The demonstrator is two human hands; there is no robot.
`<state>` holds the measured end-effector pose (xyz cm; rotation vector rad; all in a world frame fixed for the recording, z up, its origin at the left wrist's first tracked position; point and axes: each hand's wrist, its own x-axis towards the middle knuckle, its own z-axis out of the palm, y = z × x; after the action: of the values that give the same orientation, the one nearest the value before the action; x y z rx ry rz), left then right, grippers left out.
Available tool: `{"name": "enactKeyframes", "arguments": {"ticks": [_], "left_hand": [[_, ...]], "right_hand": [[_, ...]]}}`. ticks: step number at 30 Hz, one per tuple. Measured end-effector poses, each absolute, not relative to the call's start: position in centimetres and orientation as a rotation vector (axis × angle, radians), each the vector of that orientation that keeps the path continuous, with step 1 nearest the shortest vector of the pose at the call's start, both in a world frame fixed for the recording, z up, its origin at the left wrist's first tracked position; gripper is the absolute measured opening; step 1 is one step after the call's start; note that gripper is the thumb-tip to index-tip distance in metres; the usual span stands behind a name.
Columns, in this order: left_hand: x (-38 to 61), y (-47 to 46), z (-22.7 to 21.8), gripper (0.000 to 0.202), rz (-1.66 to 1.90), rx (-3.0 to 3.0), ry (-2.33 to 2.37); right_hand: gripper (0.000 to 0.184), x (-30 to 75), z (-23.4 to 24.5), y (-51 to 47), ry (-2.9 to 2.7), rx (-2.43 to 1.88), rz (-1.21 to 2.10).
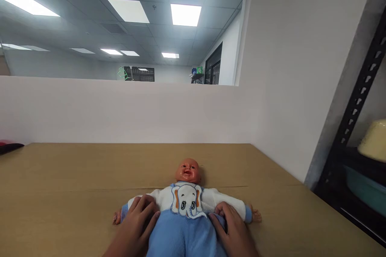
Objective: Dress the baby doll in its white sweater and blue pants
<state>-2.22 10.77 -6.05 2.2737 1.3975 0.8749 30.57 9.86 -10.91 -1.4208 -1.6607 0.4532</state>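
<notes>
A baby doll (188, 172) lies face up on the wooden tabletop, its head toward the wall and both arms spread sideways. It wears a one-piece outfit (183, 229) with white sleeves, blue legs and an elephant face on the chest. My left hand (138, 221) is at the doll's side below the sleeve, with curled fingers and the thumb closed near the outfit's edge; the fingertips are partly hidden. On the other side, my right hand (233, 225) pinches a fold of the blue cloth by the waist between thumb and fingers. The doll's lower legs are out of the picture.
A low white wall (126, 110) borders the tabletop (75, 176) at the back. To the right stands a black metal shelf rack (352, 116) holding a yellowish object (375, 140) and a teal container (366, 190). A dark object (10, 147) lies at the far left edge.
</notes>
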Motion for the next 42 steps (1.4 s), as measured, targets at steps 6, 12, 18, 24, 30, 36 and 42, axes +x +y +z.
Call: {"name": "enactKeyframes", "arguments": {"ticks": [6, 12, 18, 24, 30, 36, 42], "left_hand": [[-2.3, 11.2, -7.0, 0.038, 0.926, 2.358, 1.491], [-2.4, 11.1, -7.3, 0.029, 1.086, 2.232, 1.526], [1.2, 10.6, -3.7, 0.018, 1.22, 2.176, 1.201], [9.4, 12.2, 1.2, 0.07, 0.95, 2.334, 0.92], [13.3, 15.6, 2.1, 0.028, 1.104, 2.154, 0.799], [7.2, 17.4, 1.8, 0.05, 1.345, 1.48, 0.975], [2.2, 19.2, 1.8, 0.072, 1.535, 0.989, 0.83]], "right_hand": [[0.033, 30.6, -9.9, 9.6, -1.789, -1.544, 0.206], [0.057, 36.7, -7.1, 10.1, -2.064, -1.629, -0.064], [0.037, 41.7, -4.9, 10.6, -2.222, -1.645, 0.116], [0.047, 38.0, 2.0, 9.1, -2.142, -1.15, -0.605], [0.062, 32.3, 5.0, 7.2, -1.917, -1.008, -0.484], [0.033, 28.0, -1.5, 7.5, -1.513, -1.024, 0.571], [0.039, 21.8, -4.9, 8.8, -1.569, -0.899, 1.071]]}}
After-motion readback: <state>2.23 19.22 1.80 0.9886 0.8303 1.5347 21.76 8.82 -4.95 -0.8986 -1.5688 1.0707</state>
